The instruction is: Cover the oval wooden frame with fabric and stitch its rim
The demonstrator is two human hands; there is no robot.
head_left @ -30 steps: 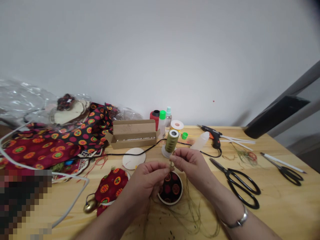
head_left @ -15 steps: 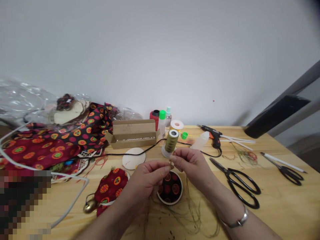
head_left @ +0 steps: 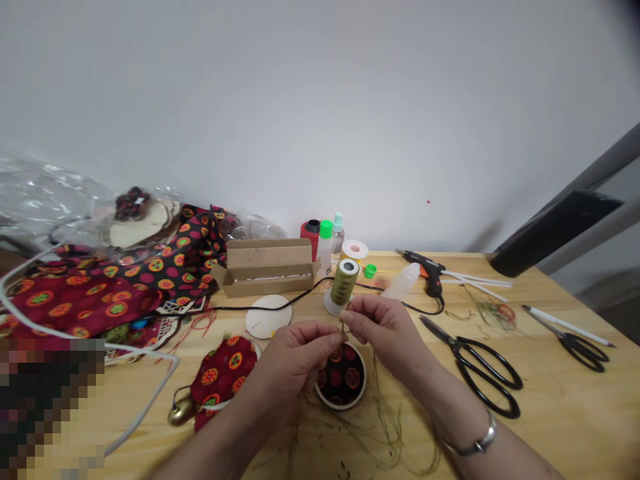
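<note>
Both hands meet in front of an upright olive thread spool (head_left: 345, 281). My left hand (head_left: 306, 353) is closed in a pinch on olive thread. Just to its right, my right hand (head_left: 376, 323) pinches the same thread between thumb and fingers. Below the fingertips lies a round black patterned fabric piece with a pale rim (head_left: 341, 377), partly hidden by my left hand. Loose olive threads (head_left: 395, 427) trail over the table beneath my hands. Left of my left hand lies a red patterned fabric piece (head_left: 225, 368) beside a brass bell (head_left: 182, 409).
Black-handled scissors (head_left: 487, 370) lie right of my right hand, with smaller scissors (head_left: 580, 347) beyond. Behind are a glue gun (head_left: 427, 270), a white bottle (head_left: 403, 283) and an open cardboard box (head_left: 270, 270). Patterned cloth (head_left: 100, 287) is heaped left, near a white cable (head_left: 135, 350).
</note>
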